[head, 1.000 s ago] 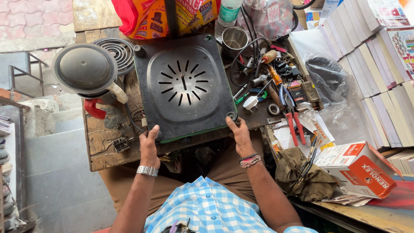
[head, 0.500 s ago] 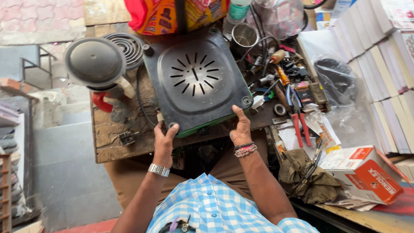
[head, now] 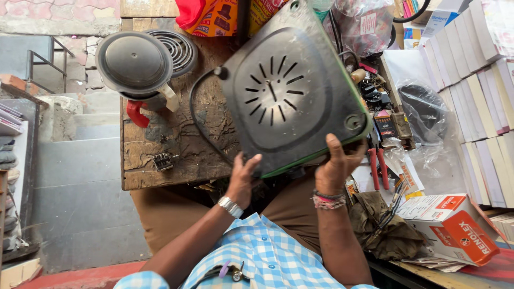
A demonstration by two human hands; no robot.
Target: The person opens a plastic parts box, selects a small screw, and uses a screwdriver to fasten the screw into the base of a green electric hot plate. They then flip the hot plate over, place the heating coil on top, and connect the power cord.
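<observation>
Both hands grip the near edge of a flat, dark square appliance housing [head: 292, 88], its underside with a ring of radial vent slots turned up toward the camera. Left hand [head: 243, 179], a metal watch at its wrist, is closed around the lower left part of the edge, fingers curled beneath and thumb on top. Right hand [head: 337, 168], thread bands at its wrist, is clamped on the lower right corner, thumb pressed flat on the dark face. The housing is tilted and lifted off the wooden tabletop [head: 160, 155], far edge raised, a thin green rim showing along the gripped side. A black cord [head: 195, 115] loops from its left corner down across the wood.

It looks rigid and moderately heavy, a stiff panel that will not flex; the face seems smooth and a little dusty, so the rim and corners appear the surest holds, well apart for balance, and the trailing cord could snag.

Beyond the left hand stand a round grey lidded kettle [head: 134, 61] with a red part below it, and a coiled heating element [head: 176, 48] just behind. Beyond the right hand lie red-handled pliers [head: 377, 168], small parts and plastic bags. Further right are stacked books [head: 476, 101] and an orange and white carton [head: 455, 225].
</observation>
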